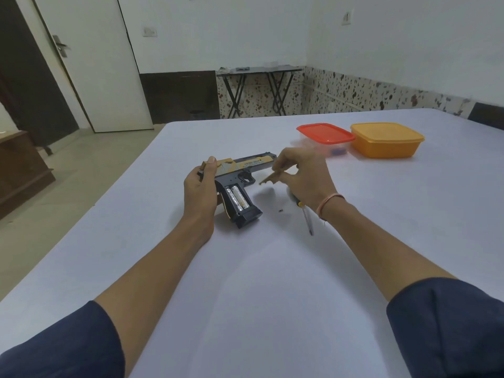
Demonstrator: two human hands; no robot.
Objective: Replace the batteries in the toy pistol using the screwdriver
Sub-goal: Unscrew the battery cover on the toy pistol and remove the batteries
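A black and yellow toy pistol (245, 170) lies on its side on the white table (272, 268). Its grip compartment is uncovered and shows two silver batteries (237, 197). My left hand (200, 186) grips the rear of the pistol, thumb on top. Just right of the trigger, my right hand (300, 178) pinches the brown battery cover (272, 178) above the table. The screwdriver (306, 216) lies under my right wrist, its handle partly hidden. A small dark screw (280, 210) rests on the table between the grip and the screwdriver.
A clear box with a red lid (324, 133) and an orange lidded box (387, 140) stand at the back right of the table. A folding table (259, 70) stands against the far wall. A door (90, 64) is at the left.
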